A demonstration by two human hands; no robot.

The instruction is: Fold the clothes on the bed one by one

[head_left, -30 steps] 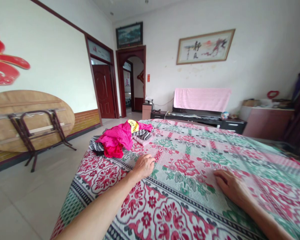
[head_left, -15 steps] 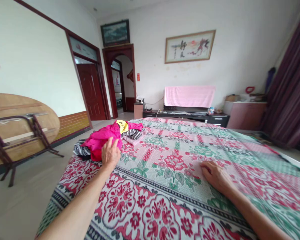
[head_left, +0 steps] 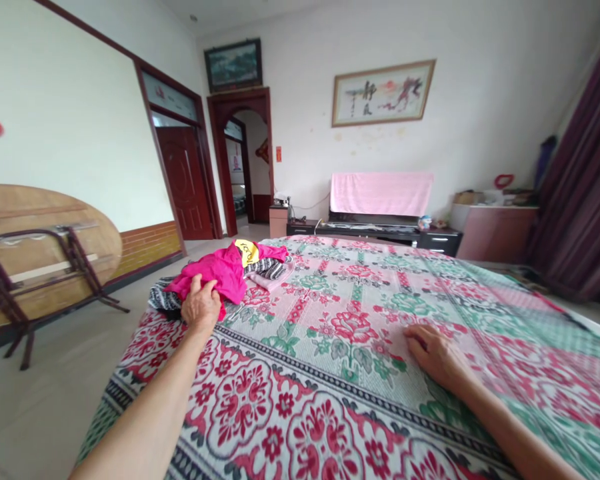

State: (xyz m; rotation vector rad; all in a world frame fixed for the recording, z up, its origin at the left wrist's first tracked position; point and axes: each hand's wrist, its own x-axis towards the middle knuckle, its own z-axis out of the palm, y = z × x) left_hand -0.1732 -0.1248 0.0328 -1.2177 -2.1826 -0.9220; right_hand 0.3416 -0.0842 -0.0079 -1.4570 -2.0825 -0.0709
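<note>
My left hand (head_left: 201, 305) rests at the near side of a bright pink garment (head_left: 220, 267), fingers bent and apart, touching the cloth. The garment lies crumpled on a pile of clothes, with a yellow patch with black lettering (head_left: 247, 252) on top. Black-and-white patterned cloth (head_left: 164, 295) shows at the pile's left end, and more of it sticks out on the right above a folded pale pink cloth (head_left: 270, 279). My right hand (head_left: 434, 353) lies on the flowered bedspread (head_left: 325, 360), fingers loosely curled together, nothing seen in them.
The bedspread covers a wide bed. A folded round wooden table (head_left: 50, 247) leans by the left wall. Past the bed, a black low cabinet (head_left: 435, 241) and a pink cloth (head_left: 380, 193) over a screen stand along the wall. A purple curtain (head_left: 580, 160) hangs at right.
My left hand has moved left along the near side of the pink garment. The clothes keep nearly the same shape. My right hand stays in place on the bedspread.
</note>
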